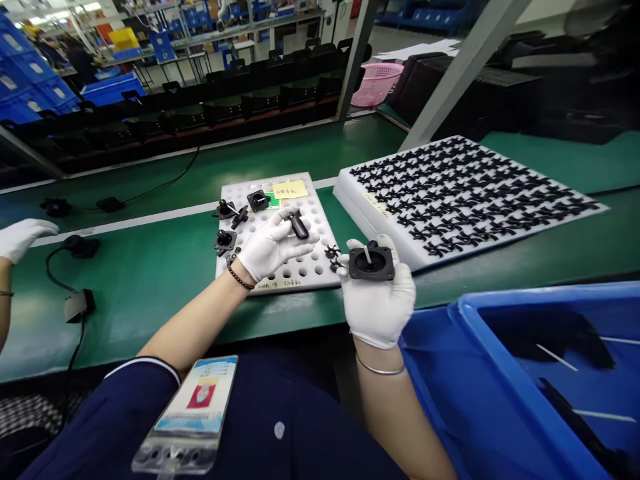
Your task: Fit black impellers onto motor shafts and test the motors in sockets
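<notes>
Black square plastic flange (pixel 371 263) sits gripped in the white-gloved right hand (pixel 379 297), fingers curled round its edge; the white-gloved left hand (pixel 273 247) pinches a black cylindrical sleeve (pixel 299 225) over a white perforated board (pixel 305 267). Right of that board, a blue plastic bin (pixel 480 347) holds thin white sticks (pixel 555 357).

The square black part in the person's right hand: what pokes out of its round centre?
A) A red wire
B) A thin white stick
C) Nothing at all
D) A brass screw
B: a thin white stick rises from the round centre of the square black part, which the white-gloved right hand holds up.
</notes>
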The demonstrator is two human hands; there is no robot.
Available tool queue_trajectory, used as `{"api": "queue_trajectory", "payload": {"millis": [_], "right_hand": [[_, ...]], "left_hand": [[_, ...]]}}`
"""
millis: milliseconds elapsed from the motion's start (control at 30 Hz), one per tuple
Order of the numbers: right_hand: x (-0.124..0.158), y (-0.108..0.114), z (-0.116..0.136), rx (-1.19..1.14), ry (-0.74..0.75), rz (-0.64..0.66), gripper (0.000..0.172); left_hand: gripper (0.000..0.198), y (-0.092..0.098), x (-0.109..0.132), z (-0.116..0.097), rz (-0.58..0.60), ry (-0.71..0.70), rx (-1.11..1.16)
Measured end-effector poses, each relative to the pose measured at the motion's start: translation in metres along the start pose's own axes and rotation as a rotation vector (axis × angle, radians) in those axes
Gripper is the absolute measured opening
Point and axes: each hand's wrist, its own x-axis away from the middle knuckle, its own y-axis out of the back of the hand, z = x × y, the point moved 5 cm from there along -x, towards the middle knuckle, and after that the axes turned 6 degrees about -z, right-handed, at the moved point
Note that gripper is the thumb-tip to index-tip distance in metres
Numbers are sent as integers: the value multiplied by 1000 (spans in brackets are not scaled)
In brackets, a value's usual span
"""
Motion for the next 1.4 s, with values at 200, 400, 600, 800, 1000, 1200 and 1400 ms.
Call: {"api": "queue_trajectory", "payload": {"millis": [200,400,600,800,1000,1200,1400], "right_hand": [[6,-31,-21,117,23,93,42],[27,-64,-19,426,362,399,52],[45,-81,-31,770,698,617,56],[53,-93,-38,897,924,719,61],[55,-95,-40,894,938,714,63],[54,-93,-40,945,947,709,60],[47,-82,-49,899,761,649,53]], "left_hand": [[51,13,38,2,-58,-28,117],[40,37,56,-1,-107,-40,189],[50,56,68,-16,-185,-177,156],[55,76,73,-25,-234,-372,-37],[50,82,78,-31,-232,-540,-260],[42,77,87,-38,-186,-652,-501],[45,67,98,-46,-110,-629,-535]]}}
